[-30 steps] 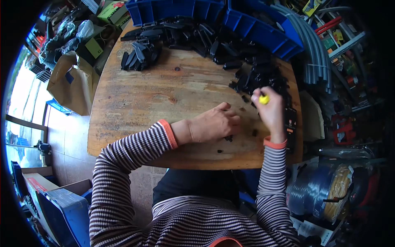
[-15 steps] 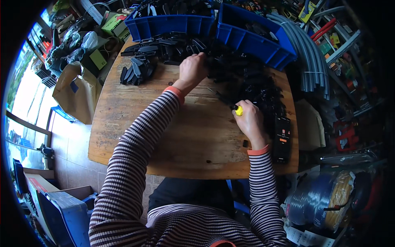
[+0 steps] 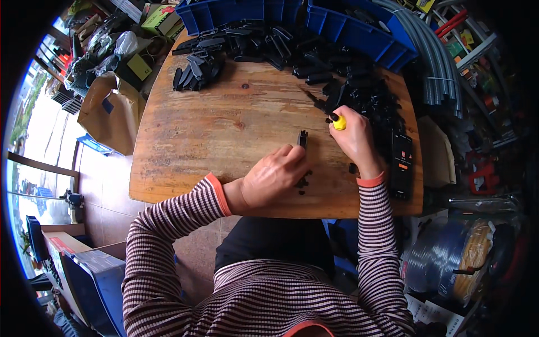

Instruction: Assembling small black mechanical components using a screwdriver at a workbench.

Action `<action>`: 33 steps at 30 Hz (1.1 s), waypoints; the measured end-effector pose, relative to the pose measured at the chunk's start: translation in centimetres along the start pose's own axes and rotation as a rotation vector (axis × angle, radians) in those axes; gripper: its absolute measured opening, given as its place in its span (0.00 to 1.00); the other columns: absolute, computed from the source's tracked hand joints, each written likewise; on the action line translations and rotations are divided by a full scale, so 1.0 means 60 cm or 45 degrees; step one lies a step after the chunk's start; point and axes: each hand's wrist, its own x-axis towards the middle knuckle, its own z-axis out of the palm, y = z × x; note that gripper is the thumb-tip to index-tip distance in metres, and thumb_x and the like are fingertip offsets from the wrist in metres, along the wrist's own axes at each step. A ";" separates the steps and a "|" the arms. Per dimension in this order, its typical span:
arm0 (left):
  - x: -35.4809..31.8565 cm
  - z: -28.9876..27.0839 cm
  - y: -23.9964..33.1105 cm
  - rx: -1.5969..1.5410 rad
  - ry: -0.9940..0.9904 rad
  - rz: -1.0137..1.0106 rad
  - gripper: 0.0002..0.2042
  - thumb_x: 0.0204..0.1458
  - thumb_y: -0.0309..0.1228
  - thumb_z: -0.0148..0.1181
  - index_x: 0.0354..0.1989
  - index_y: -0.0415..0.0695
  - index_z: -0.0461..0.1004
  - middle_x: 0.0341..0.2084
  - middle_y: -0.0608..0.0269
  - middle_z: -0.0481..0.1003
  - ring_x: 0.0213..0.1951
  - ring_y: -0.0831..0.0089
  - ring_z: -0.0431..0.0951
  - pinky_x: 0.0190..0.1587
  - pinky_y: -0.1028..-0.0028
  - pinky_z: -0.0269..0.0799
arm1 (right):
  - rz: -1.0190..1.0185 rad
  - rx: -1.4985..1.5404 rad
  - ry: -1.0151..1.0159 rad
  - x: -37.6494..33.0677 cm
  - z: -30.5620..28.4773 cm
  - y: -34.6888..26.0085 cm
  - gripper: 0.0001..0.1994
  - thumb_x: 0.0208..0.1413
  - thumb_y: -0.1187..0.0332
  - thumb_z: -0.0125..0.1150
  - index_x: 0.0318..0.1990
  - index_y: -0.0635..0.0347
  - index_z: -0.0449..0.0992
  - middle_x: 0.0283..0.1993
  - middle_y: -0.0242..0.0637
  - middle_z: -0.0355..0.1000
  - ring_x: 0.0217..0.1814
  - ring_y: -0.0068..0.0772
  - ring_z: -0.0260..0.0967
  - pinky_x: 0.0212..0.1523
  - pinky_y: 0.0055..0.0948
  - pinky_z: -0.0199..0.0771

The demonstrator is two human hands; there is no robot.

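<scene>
My left hand (image 3: 275, 173) is closed near the table's front edge, gripping a narrow black plastic piece (image 3: 302, 139) that sticks up past the fingertips. Small black bits (image 3: 304, 181) lie on the wood beside that hand. To the right, my right hand (image 3: 353, 137) is wrapped around a yellow-handled tool (image 3: 339, 121), like a screwdriver, whose thin dark shaft points to the far left. Beyond both hands, a heap of black plastic pieces (image 3: 362, 73) curves along the table's far and right sides. A smaller pile of these pieces (image 3: 193, 73) sits at the far left.
Two blue bins (image 3: 238, 17) stand behind the heap on the wooden table (image 3: 185, 146). A phone with a lit screen (image 3: 401, 163) lies by the right edge. Left of the table is a brown paper bag (image 3: 106, 121); grey tubes (image 3: 441, 67) hang at the right.
My left hand has come back from the far heap toward me, now with a black piece in it. The right hand keeps the yellow-handled tool. The whole view has shifted slightly.
</scene>
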 end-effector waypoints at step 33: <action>-0.012 -0.008 -0.019 -0.101 -0.099 0.203 0.15 0.45 0.27 0.55 0.42 0.36 0.73 0.45 0.51 0.70 0.50 0.59 0.72 0.47 0.68 0.72 | -0.066 0.725 0.017 0.038 0.035 -0.108 0.03 0.53 0.74 0.62 0.31 0.62 0.74 0.29 0.31 0.74 0.27 0.20 0.69 0.28 0.22 0.67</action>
